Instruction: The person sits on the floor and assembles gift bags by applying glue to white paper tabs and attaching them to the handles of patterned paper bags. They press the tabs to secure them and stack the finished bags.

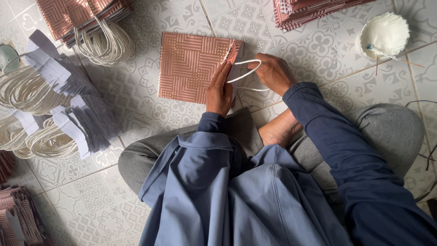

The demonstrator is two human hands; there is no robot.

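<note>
A flat pink paper bag (191,66) with a striped geometric pattern lies on the tiled floor in front of me. My left hand (220,91) presses flat on its right edge, fingers pointing up toward the open mouth. My right hand (272,73) sits just right of the bag and pinches a white cord handle (246,70) that loops out from the bag's mouth. I sit cross-legged, with a bare foot (278,130) below my hands.
Piles of white cord handles on grey-white paper strips (50,109) lie at the left. Stacks of pink bags (77,18) sit top left, top right (309,11) and bottom left. A white bowl of glue (384,36) with a stick stands top right.
</note>
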